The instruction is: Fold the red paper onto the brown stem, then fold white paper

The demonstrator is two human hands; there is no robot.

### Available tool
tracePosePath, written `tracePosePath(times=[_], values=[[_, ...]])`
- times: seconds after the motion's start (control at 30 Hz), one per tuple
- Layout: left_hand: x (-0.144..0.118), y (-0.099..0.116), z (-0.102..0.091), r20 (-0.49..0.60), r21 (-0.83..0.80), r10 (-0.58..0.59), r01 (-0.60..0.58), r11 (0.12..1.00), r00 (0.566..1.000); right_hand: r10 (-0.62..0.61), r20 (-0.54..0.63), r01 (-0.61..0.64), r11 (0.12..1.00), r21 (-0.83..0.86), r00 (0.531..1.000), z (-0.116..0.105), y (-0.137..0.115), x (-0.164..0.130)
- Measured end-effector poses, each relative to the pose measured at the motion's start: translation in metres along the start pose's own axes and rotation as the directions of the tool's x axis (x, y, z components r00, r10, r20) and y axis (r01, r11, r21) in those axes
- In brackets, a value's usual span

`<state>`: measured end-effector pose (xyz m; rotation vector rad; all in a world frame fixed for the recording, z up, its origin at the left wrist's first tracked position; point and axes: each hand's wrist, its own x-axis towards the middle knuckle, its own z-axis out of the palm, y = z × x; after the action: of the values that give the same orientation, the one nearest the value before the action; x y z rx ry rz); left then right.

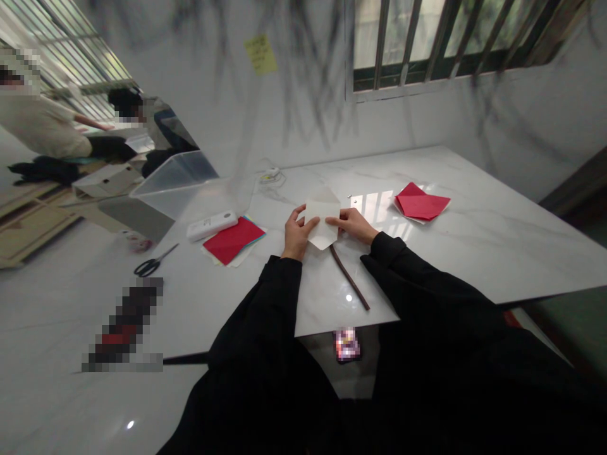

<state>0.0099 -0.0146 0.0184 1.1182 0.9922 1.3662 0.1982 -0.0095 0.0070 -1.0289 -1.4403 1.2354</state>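
Between both hands is a sheet of off-white paper (323, 208), its corners pointing up and down, held above the marble-patterned table. My left hand (298, 234) pinches its left edge, with the thumb on the near face. On the opposite edge my right hand (355, 224) grips it, thumb also laid on the front. The fingers behind the sheet are partly hidden. A thin brown stick (349, 277) lies on the table just below the paper, its upper end close to the paper's bottom corner.
Red paper sheets (422, 203) lie at the right; another stack (234, 240) touches a white device (212, 225) at the left. Black-handled scissors (154, 262) and a blurred-out dark object (124, 325) are farther left. A clear plastic bin (175, 183) stands behind. Two people sit at the far left.
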Motion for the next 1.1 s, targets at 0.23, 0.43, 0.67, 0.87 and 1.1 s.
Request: tracePosePath(times=[0.23,0.43,0.67,0.87,1.1], values=[[0.0,-0.001,-0.001,0.033,0.024,-0.016,0.016,1.0,0.999,-0.025,-0.019,0.025,1.0,-0.005,1.0,0.0,-0.002,-0.001],[-0.001,-0.001,-0.001,0.055,0.022,-0.026,0.024,0.999,0.998,-0.023,-0.023,0.023,1.0,-0.008,0.999,0.0,-0.002,0.0],[0.002,0.003,-0.001,-0.018,-0.016,-0.017,0.017,1.0,1.0,-0.011,-0.077,0.016,0.998,0.061,0.997,-0.001,0.006,0.004],[-0.002,0.017,-0.003,0.03,0.12,0.1,-0.103,0.987,0.994,0.022,-0.16,-0.001,0.991,0.135,0.987,-0.004,0.017,0.011],[-0.018,0.023,-0.001,0.287,0.332,0.181,-0.275,0.902,0.94,0.061,-0.219,0.005,0.957,0.29,0.974,-0.002,0.01,0.011]])
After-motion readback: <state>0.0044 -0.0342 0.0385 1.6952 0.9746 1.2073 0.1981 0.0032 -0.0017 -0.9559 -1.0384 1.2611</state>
